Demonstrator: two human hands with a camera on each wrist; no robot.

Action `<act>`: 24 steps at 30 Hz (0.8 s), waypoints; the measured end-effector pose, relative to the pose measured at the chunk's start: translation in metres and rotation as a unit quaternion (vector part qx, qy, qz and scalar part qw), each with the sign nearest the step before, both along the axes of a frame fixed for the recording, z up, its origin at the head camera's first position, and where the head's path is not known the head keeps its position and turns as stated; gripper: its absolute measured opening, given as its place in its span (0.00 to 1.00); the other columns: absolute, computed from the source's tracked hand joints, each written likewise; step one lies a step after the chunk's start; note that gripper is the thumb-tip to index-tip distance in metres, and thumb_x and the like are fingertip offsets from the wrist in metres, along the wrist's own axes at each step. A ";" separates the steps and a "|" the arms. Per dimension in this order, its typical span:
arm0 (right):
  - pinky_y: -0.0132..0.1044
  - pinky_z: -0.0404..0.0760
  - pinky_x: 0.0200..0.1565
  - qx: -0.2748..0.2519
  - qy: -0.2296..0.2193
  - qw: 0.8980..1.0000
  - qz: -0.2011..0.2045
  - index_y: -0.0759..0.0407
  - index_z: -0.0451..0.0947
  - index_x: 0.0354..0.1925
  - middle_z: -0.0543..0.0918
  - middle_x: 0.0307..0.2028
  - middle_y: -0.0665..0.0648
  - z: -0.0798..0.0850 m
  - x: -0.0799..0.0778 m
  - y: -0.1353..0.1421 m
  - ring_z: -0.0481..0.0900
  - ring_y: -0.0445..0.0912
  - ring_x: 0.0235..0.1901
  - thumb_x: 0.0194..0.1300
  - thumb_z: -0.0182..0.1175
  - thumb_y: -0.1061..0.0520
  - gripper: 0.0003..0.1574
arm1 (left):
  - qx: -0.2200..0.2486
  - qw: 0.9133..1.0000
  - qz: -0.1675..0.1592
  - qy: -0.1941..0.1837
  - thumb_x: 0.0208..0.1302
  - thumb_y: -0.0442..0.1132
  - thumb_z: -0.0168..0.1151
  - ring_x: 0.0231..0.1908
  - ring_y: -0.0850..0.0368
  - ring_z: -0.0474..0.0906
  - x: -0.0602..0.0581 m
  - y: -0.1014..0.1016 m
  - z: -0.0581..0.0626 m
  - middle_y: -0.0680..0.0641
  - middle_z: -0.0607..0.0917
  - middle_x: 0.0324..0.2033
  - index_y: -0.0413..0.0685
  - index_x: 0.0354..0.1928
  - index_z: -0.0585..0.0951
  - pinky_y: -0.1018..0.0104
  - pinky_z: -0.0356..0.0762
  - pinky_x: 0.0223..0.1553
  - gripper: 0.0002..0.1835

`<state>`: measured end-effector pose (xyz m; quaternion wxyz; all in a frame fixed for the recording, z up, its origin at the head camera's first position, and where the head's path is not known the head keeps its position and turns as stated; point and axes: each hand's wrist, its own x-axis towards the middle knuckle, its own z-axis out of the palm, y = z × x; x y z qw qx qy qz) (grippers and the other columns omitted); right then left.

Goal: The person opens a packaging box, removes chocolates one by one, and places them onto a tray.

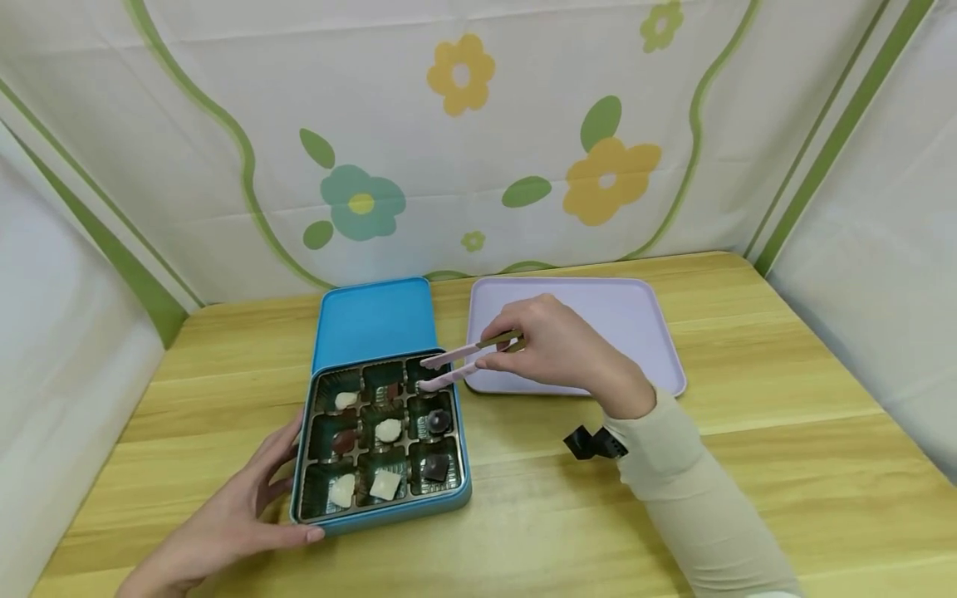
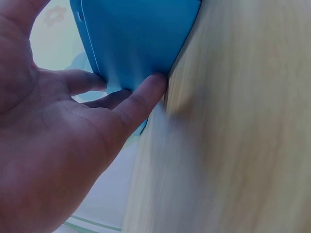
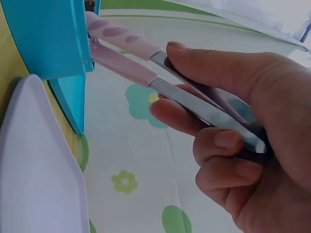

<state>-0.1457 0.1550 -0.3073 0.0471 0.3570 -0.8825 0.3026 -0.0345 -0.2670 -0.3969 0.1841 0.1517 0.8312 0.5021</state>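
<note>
A blue tin box [image 1: 396,518] holds a gold-brown divided insert with white, brown and dark chocolates in its compartments. My left hand [image 1: 232,507] rests against the box's near left corner, thumb along the front edge and fingertips on the left side; the left wrist view shows those fairly straight fingers [image 2: 141,99] touching the blue wall. In my right hand [image 1: 553,340] are pink-tipped tongs [image 3: 126,68] with metal handles, pinched between thumb and fingers. The tongs' tips stand apart inside the far right compartment [image 1: 419,365], and what lies between them is partly hidden.
The blue lid [image 1: 374,320] lies behind the box. To the right, a lilac tray [image 1: 609,311] sits partly under my right forearm and hand. A black strap piece [image 1: 594,443] hangs from the right cuff. A flowered cloth [image 1: 478,166] borders the wooden table [image 1: 538,507] at the back.
</note>
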 end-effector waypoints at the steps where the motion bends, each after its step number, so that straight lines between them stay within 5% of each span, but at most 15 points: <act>1: 0.33 0.83 0.35 0.005 0.004 1.000 -0.003 0.56 0.94 0.38 0.91 0.31 0.47 0.000 0.000 -0.003 0.83 0.35 0.30 0.61 0.81 0.55 0.08 | -0.001 1.000 -0.002 0.002 0.62 0.36 0.80 0.71 0.73 0.68 0.000 -0.001 0.000 0.35 0.40 0.87 0.73 0.88 0.42 0.83 0.71 0.61 0.67; 4: 0.33 0.84 0.36 0.024 0.018 1.000 -0.005 0.54 0.94 0.36 0.90 0.31 0.47 0.000 0.000 -0.012 0.83 0.35 0.30 0.62 0.80 0.53 0.06 | -0.001 1.000 -0.004 0.006 0.61 0.36 0.80 0.72 0.68 0.68 -0.002 -0.003 0.002 0.35 0.40 0.87 0.73 0.88 0.42 0.84 0.70 0.61 0.67; 9: 0.35 0.84 0.38 0.073 0.018 0.997 -0.014 0.54 0.93 0.35 0.91 0.31 0.47 0.002 -0.002 -0.025 0.83 0.36 0.29 0.63 0.78 0.50 0.08 | 0.011 1.000 -0.008 0.001 0.61 0.35 0.80 0.66 0.87 0.64 0.000 -0.002 0.000 0.34 0.41 0.86 0.71 0.88 0.43 0.84 0.71 0.61 0.66; 16: 0.34 0.83 0.36 0.098 -0.011 0.994 -0.034 0.52 0.93 0.35 0.90 0.31 0.45 0.004 -0.002 -0.032 0.81 0.37 0.28 0.59 0.82 0.43 0.16 | 0.002 1.000 0.000 0.002 0.61 0.36 0.81 0.66 0.88 0.64 0.001 -0.003 -0.001 0.34 0.42 0.86 0.72 0.88 0.42 0.84 0.71 0.60 0.67; 24: 0.35 0.82 0.38 0.105 -0.019 0.993 -0.039 0.53 0.93 0.36 0.90 0.30 0.45 0.006 -0.004 -0.037 0.81 0.37 0.29 0.60 0.81 0.46 0.14 | -0.004 1.000 0.002 0.003 0.61 0.35 0.80 0.65 0.89 0.63 -0.001 -0.008 -0.002 0.34 0.42 0.86 0.72 0.88 0.42 0.84 0.72 0.60 0.67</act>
